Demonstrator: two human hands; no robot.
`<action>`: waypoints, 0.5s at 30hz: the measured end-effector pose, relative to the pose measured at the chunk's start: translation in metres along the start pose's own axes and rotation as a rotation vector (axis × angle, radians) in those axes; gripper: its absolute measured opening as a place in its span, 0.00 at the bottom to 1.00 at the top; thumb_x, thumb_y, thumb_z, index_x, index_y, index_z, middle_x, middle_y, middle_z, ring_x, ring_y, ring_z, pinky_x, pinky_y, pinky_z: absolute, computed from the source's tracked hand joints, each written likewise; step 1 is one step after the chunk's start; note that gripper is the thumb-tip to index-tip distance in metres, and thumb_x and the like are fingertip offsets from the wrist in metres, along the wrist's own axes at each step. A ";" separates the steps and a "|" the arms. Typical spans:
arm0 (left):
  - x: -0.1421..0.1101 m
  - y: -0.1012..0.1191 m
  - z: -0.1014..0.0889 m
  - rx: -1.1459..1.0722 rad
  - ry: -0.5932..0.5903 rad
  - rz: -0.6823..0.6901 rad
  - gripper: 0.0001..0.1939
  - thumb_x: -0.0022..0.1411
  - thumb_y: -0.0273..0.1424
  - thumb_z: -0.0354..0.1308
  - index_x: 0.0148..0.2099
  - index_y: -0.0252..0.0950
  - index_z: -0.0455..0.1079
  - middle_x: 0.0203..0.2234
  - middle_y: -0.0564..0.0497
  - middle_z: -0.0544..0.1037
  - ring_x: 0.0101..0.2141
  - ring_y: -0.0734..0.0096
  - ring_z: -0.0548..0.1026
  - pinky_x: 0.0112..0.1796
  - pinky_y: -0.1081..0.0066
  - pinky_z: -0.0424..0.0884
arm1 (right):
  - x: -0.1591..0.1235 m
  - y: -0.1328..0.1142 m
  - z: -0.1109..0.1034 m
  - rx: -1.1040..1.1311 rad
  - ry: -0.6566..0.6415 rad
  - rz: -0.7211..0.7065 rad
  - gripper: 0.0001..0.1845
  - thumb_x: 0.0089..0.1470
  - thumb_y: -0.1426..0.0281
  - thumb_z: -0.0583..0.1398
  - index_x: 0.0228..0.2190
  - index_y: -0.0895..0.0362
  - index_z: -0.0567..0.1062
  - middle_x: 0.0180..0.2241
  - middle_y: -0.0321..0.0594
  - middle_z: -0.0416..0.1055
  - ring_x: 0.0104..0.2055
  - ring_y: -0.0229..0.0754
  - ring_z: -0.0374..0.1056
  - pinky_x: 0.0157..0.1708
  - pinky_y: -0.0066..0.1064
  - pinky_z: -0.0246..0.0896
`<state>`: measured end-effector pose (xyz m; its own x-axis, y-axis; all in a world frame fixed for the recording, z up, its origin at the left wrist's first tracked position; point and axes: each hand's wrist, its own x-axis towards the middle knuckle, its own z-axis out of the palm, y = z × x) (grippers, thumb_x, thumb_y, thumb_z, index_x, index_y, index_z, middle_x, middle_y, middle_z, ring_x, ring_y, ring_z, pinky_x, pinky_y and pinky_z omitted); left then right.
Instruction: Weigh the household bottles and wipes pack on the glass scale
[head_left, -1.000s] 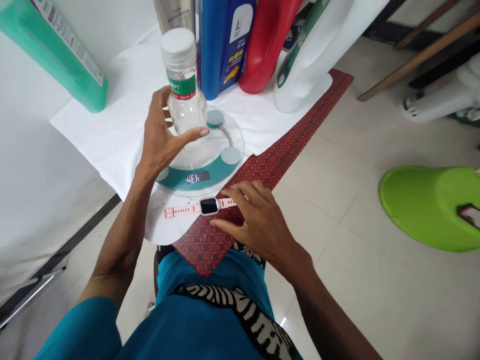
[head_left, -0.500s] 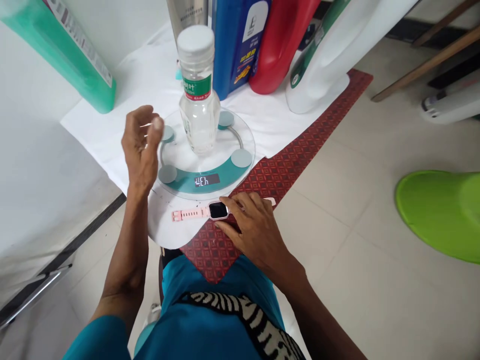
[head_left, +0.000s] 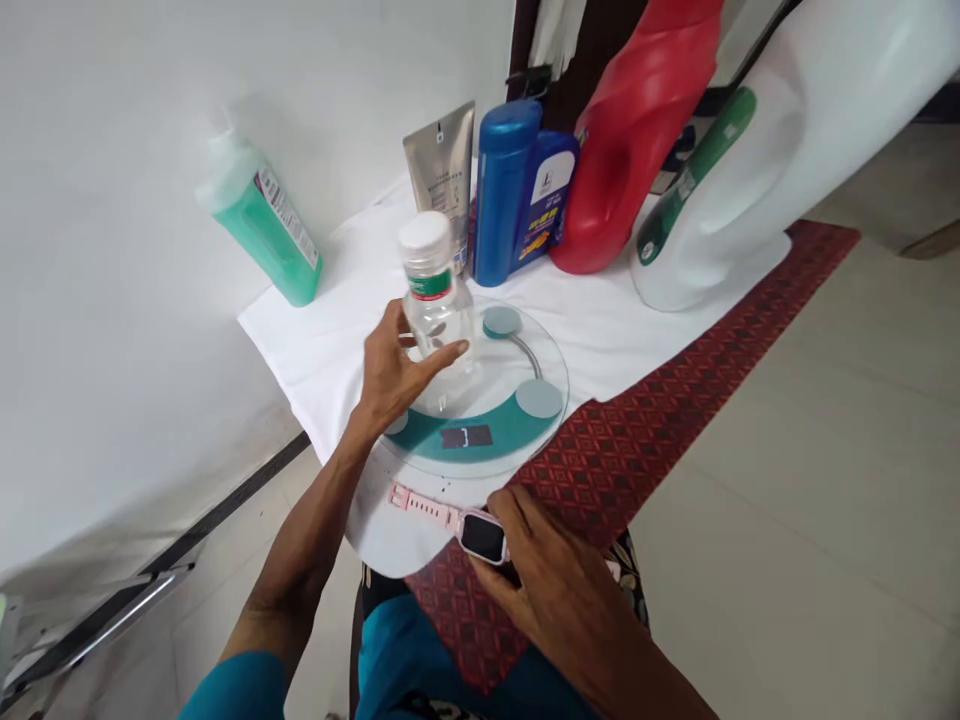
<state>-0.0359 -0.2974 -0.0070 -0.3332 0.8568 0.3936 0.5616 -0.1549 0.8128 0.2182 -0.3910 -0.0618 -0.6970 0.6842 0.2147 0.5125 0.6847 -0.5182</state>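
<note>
A left hand (head_left: 411, 362) is wrapping a clear, white-capped plastic bottle (head_left: 430, 312) over a round, teal-banded glass scale (head_left: 517, 424); the bottle is looking light, slick, squeezable — best gripped mid-body — while the right hand (head_left: 559, 565) is holding a pink-strapped watch (head_left: 481, 537) just before the scale

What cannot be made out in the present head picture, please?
In the head view:
Pink rectangular watch: strap partly hidden by the right hand.
Left hand: some fingers hidden behind the clear, white-capped bottle.
Round glass scale with teal band: display blurred, unreadable.
Large white plastic jug: top cut off by the picture edge.
</note>
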 end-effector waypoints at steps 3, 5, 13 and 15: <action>0.032 -0.009 -0.028 0.052 0.131 0.019 0.32 0.56 0.52 0.78 0.52 0.42 0.69 0.48 0.46 0.84 0.50 0.52 0.85 0.48 0.55 0.84 | -0.004 0.006 0.004 0.120 -0.072 0.092 0.16 0.61 0.72 0.62 0.51 0.50 0.71 0.40 0.40 0.82 0.29 0.48 0.79 0.26 0.35 0.67; 0.064 -0.027 -0.046 0.128 0.228 0.028 0.33 0.53 0.51 0.79 0.50 0.42 0.67 0.47 0.46 0.84 0.49 0.52 0.85 0.48 0.54 0.83 | -0.004 0.011 0.006 0.187 -0.108 0.158 0.21 0.59 0.72 0.64 0.54 0.50 0.72 0.44 0.43 0.84 0.34 0.52 0.82 0.30 0.38 0.72; 0.192 -0.129 -0.071 0.302 0.439 -0.213 0.33 0.50 0.40 0.82 0.41 0.42 0.59 0.43 0.49 0.77 0.55 0.53 0.78 0.61 0.50 0.71 | 0.027 0.008 -0.025 0.845 -0.442 0.525 0.13 0.50 0.66 0.70 0.33 0.51 0.71 0.31 0.34 0.78 0.34 0.44 0.76 0.32 0.31 0.68; 0.217 -0.151 -0.072 0.339 0.440 -0.224 0.31 0.56 0.34 0.80 0.43 0.41 0.56 0.45 0.52 0.75 0.61 0.62 0.72 0.67 0.52 0.64 | 0.036 0.004 -0.042 1.208 -0.561 0.629 0.20 0.53 0.58 0.73 0.39 0.52 0.71 0.26 0.29 0.72 0.24 0.37 0.69 0.24 0.27 0.60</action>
<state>-0.2476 -0.1237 -0.0138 -0.7130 0.5552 0.4283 0.6278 0.2335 0.7425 0.2158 -0.3529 -0.0215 -0.7663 0.4054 -0.4984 0.2740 -0.4954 -0.8243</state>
